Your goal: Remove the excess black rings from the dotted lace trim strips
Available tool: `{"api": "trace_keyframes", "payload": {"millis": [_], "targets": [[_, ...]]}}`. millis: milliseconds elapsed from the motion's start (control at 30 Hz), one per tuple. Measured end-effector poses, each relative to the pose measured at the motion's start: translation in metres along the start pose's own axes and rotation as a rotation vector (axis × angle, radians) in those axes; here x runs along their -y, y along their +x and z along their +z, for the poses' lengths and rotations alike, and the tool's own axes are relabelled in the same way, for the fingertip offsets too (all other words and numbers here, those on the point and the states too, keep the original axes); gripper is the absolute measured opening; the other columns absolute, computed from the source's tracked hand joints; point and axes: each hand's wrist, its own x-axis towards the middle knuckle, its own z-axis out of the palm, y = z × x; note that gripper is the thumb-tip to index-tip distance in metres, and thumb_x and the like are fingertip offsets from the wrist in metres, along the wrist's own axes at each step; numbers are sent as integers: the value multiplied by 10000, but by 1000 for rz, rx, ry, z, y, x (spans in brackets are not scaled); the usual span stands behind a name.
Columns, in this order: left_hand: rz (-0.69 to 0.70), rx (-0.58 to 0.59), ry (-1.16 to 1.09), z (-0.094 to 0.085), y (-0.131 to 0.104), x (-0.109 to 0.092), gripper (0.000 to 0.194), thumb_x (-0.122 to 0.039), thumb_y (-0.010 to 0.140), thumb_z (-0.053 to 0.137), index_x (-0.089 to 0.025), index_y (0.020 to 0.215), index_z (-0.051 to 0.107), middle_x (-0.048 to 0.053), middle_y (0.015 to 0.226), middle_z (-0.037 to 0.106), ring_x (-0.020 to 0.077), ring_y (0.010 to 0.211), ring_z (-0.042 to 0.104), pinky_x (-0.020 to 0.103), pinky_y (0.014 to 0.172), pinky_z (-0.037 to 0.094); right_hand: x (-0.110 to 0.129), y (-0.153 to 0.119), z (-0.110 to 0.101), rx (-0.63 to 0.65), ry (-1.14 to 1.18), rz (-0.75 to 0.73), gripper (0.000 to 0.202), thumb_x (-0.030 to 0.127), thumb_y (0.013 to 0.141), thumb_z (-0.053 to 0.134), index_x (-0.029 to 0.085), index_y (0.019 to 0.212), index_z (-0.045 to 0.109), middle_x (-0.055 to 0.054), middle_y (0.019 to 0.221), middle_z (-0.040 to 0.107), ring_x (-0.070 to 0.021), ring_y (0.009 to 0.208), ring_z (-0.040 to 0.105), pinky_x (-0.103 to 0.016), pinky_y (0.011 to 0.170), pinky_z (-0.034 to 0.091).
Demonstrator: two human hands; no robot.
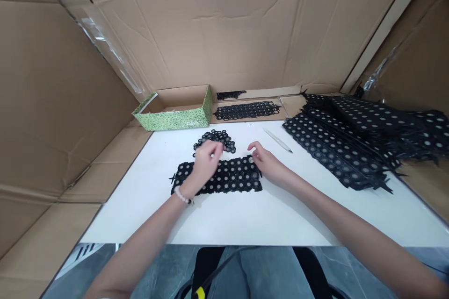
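Observation:
A black rubber sheet with rows of pale round spots (231, 178) lies flat on the white table in front of me. My left hand (206, 161) is above its left half, fingers closed in a pinch and a little blurred; what they hold, if anything, is hidden. Just beyond that hand is a loose pile of small black rings (224, 138), partly covered by it. At the sheet's right upper corner is my right hand (264, 162), its index finger curved and apart from the thumb. Nothing shows between those fingertips, and I cannot tell whether they touch the sheet.
A green patterned open box (175, 119) stands at the back left. Behind the pile lies a perforated black sheet (247, 110) with a smaller scrap (230, 95). A white pen-like tool (278, 140) lies right of centre. Spotted black sheets (336, 149) are heaped at right. Cardboard walls (217, 32) surround the table.

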Motion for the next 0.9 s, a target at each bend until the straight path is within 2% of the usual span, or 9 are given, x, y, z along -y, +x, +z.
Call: {"api": "trace_keyframes", "payload": {"millis": [100,200,333,433,500,567,633,767,900], "targets": [[-85,-99,329,-16,19,29,355,-326,984,436,-193,1066,754,156,1128,660,323,1087,518,482,963,396,1,1,-6,42,187,82,326,221,818,553,256,1141,518,-27,1009,594,-157,736,562,-297,692,440],[-196,-35,584,-18,27,51,372,-354,975,462,-231,1192,738,200,1400,507,422,1205,413,550,931,366,3,3,-8,56,359,163,428,177,732,670,243,1136,546,-5,922,598,-147,731,585,-286,701,462],[-129,-22,627,-15,24,45,462,-359,982,456,-249,1418,561,207,1413,505,418,1171,435,533,896,358,2,9,-12,54,518,261,585,55,654,696,223,1195,548,39,777,584,-124,664,587,-269,687,477],[-43,-8,501,-15,18,20,341,-381,981,478,-197,1194,669,152,1092,675,343,1030,522,481,877,371,1,11,-17,115,593,306,725,51,658,724,216,1331,512,33,757,620,-129,690,616,-261,689,482],[21,160,370,-12,14,2,300,-430,963,524,-191,873,681,75,821,686,269,866,562,439,868,383,2,11,-19,170,641,288,745,82,675,742,213,1370,506,37,721,627,-122,677,606,-243,656,459],[70,333,272,-5,9,-11,370,-479,927,578,-197,690,600,33,685,646,229,770,557,387,809,399,3,10,-18,214,675,229,736,107,681,749,220,1371,518,45,712,640,-101,632,570,-225,613,416],[93,424,236,3,3,-18,403,-508,896,614,-201,642,553,23,652,630,218,740,546,357,745,397,3,10,-14,248,697,154,731,119,681,743,224,1370,524,46,729,659,-91,623,554,-222,616,398],[168,473,252,16,-4,-16,372,-447,952,539,-201,673,538,41,685,632,228,773,544,364,761,407,1,8,-4,251,676,10,668,179,706,734,211,1346,544,27,770,676,-116,714,592,-253,725,434],[202,500,235,19,-8,-13,367,-368,1007,409,-197,717,557,68,736,634,241,824,544,383,798,424,0,6,2,146,424,-97,560,230,763,677,216,1311,565,50,720,603,-114,661,549,-253,687,415]]}}
